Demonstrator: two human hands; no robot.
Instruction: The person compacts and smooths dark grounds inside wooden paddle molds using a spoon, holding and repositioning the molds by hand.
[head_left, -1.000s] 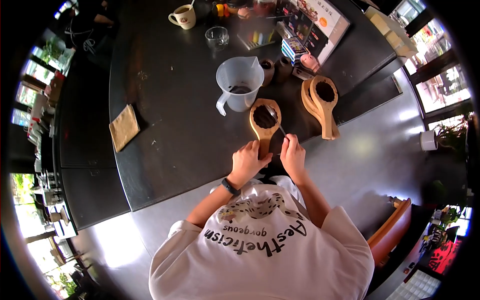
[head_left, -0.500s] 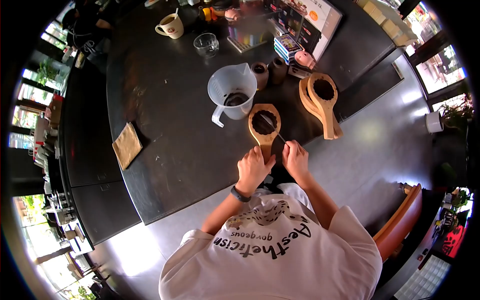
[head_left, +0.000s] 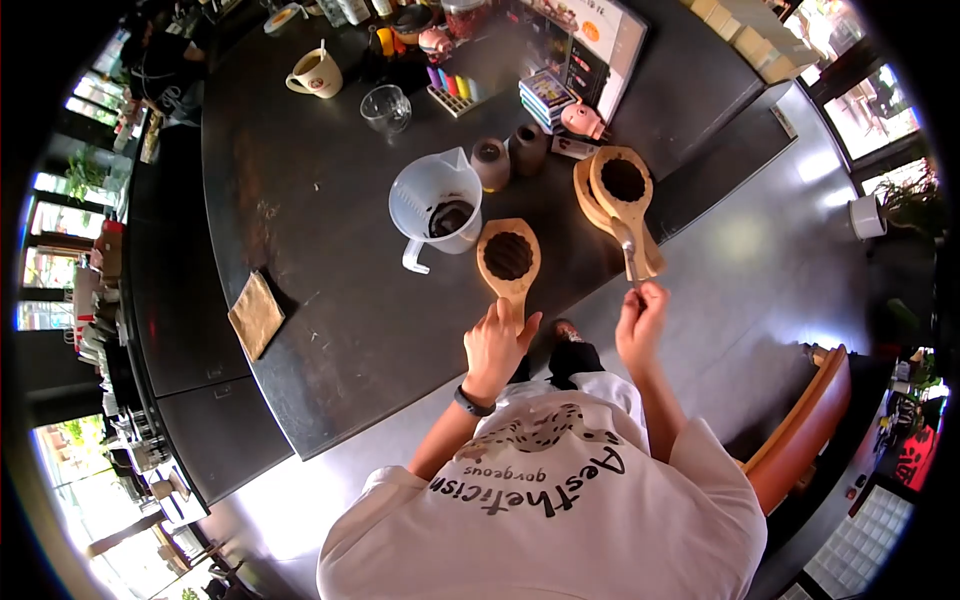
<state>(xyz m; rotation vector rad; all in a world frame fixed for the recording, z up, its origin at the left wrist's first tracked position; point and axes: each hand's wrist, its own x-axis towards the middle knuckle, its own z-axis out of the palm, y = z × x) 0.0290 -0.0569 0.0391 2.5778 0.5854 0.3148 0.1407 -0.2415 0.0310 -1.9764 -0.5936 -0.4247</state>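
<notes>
The left hand (head_left: 495,350) grasps the lower handle of a wooden mooncake mould (head_left: 508,234), fingers curled over it and thumb at its right side. The mould lies flat on the black table (head_left: 340,270), its scalloped cavity just beyond those fingertips; the cavity is dark brown and ridged, and I cannot tell how much filling it holds. The right hand (head_left: 642,320) pinches a metal spoon (head_left: 624,236) between thumb and fingers, the bowl pointing away from them — it overlaps the handles of two stacked wooden moulds (head_left: 622,207) in view, though contact is unclear. The upper mould's round hollow, farther from the right fingers, is dark inside.

Ahead and left of the left fingers stands a translucent measuring jug (head_left: 415,200), dark brown matter at its bottom. Beyond them are two small dark pots (head_left: 491,170), a clear glass cup (head_left: 386,112) and — farther off — a white mug (head_left: 318,80) containing brown liquid.
</notes>
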